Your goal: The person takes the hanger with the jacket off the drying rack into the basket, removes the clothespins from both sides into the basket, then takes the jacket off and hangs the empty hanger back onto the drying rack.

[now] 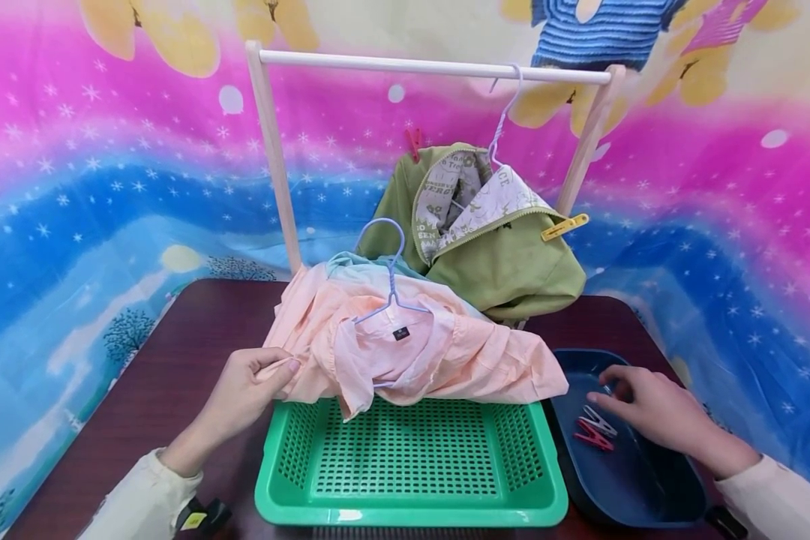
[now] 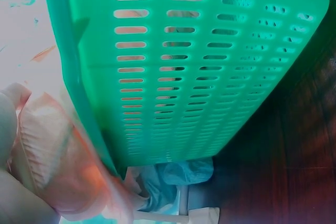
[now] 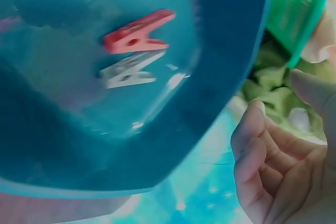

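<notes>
A light pink shirt (image 1: 506, 360) with a purple hanger (image 1: 393, 289) in its neck lies over the back of the green basket (image 1: 412, 517). My left hand (image 1: 246, 386) pinches the shirt's left end between thumb and fingers; the left wrist view catches this pink cloth (image 2: 58, 156) beside the basket wall (image 2: 89, 77). Over the dark blue tray (image 1: 655, 487) hovers my right hand (image 1: 661, 412), its fingers loosely bent, with nothing between them. Below its fingertips, a red clothespin (image 1: 592, 435) and a white clothespin (image 1: 601, 421) lie side by side in the tray.
Behind the basket stands a wooden rack (image 1: 273, 150) with a white rail (image 1: 412, 64). From it hangs a green jacket (image 1: 513, 262) on a purple hanger, with a yellow clothespin (image 1: 564, 227) and a red clothespin (image 1: 414, 144) at its shoulders. A patterned cloth (image 1: 142, 135) lines the back.
</notes>
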{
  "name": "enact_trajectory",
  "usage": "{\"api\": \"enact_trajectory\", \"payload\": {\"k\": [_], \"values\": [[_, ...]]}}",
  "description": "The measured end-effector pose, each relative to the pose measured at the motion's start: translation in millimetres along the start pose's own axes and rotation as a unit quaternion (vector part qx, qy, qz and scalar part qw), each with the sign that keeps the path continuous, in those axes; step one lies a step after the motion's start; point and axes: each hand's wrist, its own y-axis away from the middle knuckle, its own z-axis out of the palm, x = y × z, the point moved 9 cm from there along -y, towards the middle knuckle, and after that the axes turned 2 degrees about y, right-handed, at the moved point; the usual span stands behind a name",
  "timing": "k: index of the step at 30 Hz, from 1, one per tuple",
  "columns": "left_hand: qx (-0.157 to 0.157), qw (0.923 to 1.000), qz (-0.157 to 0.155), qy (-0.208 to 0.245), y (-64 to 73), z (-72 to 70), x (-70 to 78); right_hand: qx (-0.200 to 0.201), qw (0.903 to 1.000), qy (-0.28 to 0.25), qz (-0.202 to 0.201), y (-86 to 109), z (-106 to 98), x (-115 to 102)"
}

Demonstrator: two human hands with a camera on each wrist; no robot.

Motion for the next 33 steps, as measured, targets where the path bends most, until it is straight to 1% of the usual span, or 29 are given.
{"api": "enact_trajectory", "payload": {"k": [5, 10, 14, 18, 21, 25, 33], "values": [[0.004, 1.0, 0.003, 0.004, -0.4, -0.7, 0.3, 0.024, 0.9996, 0.015, -0.01, 5.9, -12, -22], [0.001, 0.9999, 0.003, 0.014, -0.4, -0.1, -0.6, 0.039, 0.9985, 0.031, -0.021, 12.4, -19, -42], [-0.002, 0.9998, 0.009, 0.016, -1.7, 0.7, 0.6, 0.068, 0.9962, 0.041, -0.035, 16.0, -27, -53], [0.0, 0.9999, 0.011, 0.01, -2.8, -0.1, 1.8, 0.1, 0.9929, 0.038, -0.051, 18.6, -36, -66], [0.002, 0.9999, 0.011, 0.006, -3.0, -0.8, 2.6, 0.122, 0.9899, 0.029, -0.067, 19.7, -40, -78], [0.004, 0.9999, 0.013, 0.004, -3.4, -2.0, 4.0, 0.151, 0.9845, 0.017, -0.088, 18.2, -40, -96], [-0.002, 0.9998, 0.019, 0.003, -6.9, -2.2, 8.0, 0.202, 0.9709, -0.002, -0.129, 9.1, -40, -129]]}}
